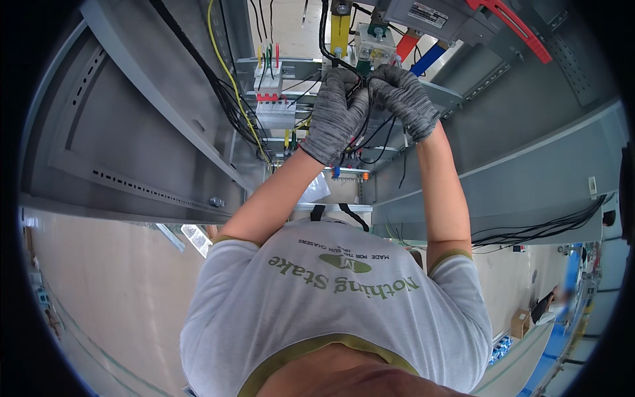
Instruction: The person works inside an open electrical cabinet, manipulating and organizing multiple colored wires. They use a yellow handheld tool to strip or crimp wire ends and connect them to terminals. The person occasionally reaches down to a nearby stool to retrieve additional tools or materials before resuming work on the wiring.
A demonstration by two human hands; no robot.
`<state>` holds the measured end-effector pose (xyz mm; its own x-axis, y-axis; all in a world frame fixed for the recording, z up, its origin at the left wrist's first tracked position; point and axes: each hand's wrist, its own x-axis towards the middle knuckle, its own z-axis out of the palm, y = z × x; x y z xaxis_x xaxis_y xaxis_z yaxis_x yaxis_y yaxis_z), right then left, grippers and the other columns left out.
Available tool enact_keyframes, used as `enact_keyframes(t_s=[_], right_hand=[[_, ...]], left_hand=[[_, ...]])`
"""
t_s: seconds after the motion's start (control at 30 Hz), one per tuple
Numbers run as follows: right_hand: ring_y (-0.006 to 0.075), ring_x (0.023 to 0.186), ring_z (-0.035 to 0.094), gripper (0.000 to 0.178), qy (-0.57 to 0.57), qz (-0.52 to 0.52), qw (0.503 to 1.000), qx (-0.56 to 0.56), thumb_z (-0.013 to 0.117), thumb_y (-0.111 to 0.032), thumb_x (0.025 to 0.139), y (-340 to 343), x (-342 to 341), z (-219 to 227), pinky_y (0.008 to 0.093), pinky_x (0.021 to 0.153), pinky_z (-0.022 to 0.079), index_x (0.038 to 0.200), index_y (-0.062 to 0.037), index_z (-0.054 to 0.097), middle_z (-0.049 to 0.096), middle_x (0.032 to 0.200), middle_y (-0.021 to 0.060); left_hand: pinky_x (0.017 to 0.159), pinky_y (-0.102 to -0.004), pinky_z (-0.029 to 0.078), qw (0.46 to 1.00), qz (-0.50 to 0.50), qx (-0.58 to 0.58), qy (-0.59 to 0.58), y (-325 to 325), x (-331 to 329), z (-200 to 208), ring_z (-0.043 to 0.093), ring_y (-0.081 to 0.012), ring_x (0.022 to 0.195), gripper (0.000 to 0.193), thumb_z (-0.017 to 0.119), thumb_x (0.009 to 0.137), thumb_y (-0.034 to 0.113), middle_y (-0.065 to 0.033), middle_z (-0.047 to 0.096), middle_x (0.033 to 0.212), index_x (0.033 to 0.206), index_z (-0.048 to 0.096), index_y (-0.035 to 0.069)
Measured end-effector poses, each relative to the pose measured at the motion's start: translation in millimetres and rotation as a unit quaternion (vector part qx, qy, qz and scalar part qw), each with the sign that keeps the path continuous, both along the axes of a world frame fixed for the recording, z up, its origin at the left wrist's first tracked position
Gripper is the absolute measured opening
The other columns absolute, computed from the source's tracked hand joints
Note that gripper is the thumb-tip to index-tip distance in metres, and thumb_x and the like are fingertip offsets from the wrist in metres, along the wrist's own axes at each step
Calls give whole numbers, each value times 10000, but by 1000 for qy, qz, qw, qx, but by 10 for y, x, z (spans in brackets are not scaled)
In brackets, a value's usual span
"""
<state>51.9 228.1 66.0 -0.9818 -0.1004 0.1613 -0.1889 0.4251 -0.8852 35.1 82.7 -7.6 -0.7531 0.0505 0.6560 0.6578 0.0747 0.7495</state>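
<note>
Inside a grey metal cabinet, both my hands wear grey knitted gloves and meet at a bundle of black wires (325,41). My left hand (335,114) has its fingers closed around the bundle where it bends down. From the other side, my right hand (405,100) pinches at the same spot, its fingertips close to the left ones. What exactly lies between the fingertips is partly hidden. Loose black wires (382,157) hang below the hands. Just above stand a yellow busbar (340,33) and a transparent-covered block (376,49).
At the left sits a white circuit breaker (268,83) with red parts, beside a yellow wire (228,63) and black cables (218,86). A red handle (512,30) juts out at upper right. Cabinet walls (132,132) flank both arms. Another person (549,304) is far off at right.
</note>
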Motion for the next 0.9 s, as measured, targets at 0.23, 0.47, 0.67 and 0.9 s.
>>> enact_keyframes(t_s=[0.23,0.47,0.67,0.9], right_hand=[[114,702,570,206,32,18,999,23,621,-115,874,83,12,35,273,663,487,1022,27,641,650,806,52],[153,736,588,207,5,30,999,11,613,-150,888,215,18,98,286,709,494,1017,11,634,649,824,71],[286,822,631,176,175,-97,976,84,617,-134,868,109,99,-96,349,759,504,980,1,633,641,890,174],[273,767,657,189,211,-181,957,84,680,-121,821,-70,35,-241,342,720,518,958,7,656,673,857,163]], left_hand=[[813,-321,491,998,59,-25,27,-16,101,135,629,-231,894,178,591,887,76,-153,650,985,1036,625,-16],[805,-342,498,995,-2,-89,32,-89,-95,148,638,-260,878,183,575,886,89,-144,659,972,1036,644,11],[795,-328,500,995,-2,-89,54,-39,-91,139,641,-252,867,168,567,888,57,-142,654,960,1031,635,0],[814,-370,502,994,-3,-95,55,-29,-129,136,635,-322,888,178,568,888,95,-173,653,969,1025,634,3]])
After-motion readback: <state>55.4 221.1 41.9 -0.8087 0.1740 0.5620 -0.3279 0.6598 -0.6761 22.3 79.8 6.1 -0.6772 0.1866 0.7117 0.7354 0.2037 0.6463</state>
